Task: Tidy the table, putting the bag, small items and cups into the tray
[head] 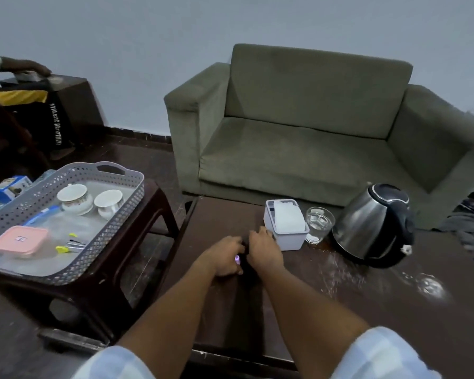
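Observation:
A grey perforated tray (126, 198) sits on a dark stool at the left. It holds two white cups (75, 198) (108, 202), a pink lidded box (19, 240), a clear bag with a blue zip strip (43, 214) and small yellow and silver items (70, 246). On the dark table (340, 310), my left hand (226, 255) and my right hand (263, 248) are side by side, both curled on a small dark item (245, 246) that is hard to make out against the table. A small purple spot (237, 259) shows at my left fingers.
A white tissue box (286, 228) stands just right of my right hand, then a drinking glass (319, 222) and a steel kettle (375, 228). A green sofa (298, 132) lies behind the table. Another person's hand (25, 67) rests on a far-left cabinet.

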Motion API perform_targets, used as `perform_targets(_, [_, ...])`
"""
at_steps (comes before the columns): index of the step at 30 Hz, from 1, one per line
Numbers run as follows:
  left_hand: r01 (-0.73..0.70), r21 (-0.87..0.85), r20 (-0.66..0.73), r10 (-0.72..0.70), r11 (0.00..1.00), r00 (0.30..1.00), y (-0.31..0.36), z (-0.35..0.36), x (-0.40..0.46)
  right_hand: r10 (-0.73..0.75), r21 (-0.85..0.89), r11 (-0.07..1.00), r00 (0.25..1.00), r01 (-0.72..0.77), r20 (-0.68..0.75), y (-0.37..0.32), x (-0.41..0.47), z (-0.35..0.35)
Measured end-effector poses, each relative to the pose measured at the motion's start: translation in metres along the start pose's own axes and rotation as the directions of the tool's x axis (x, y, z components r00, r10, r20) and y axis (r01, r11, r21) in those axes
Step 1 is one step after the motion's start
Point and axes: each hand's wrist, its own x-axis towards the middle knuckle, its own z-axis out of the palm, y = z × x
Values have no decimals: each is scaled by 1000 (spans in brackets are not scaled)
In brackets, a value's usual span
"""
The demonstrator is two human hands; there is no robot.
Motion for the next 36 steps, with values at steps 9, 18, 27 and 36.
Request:
perform_targets(9, [-40,-188,-327,-24,981,945,-17,-66,-20,47,45,998,996,-44,-76,2,6,8])
perform_targets(18, [257,-418,-698,-489,871,523,-130,-179,-122,-25,535,801,906,271,-422,-124,16,-36])
perform_targets(27, [706,-420,-513,-791,570,333,-211,-163,-210,-555,374,679,775,632,-303,-308,6,-47])
perform_targets(36, [748,-415,-406,-841,519,359,-224,-146,-216,-553,290,781,828,553,-89,-322,-2,-37])
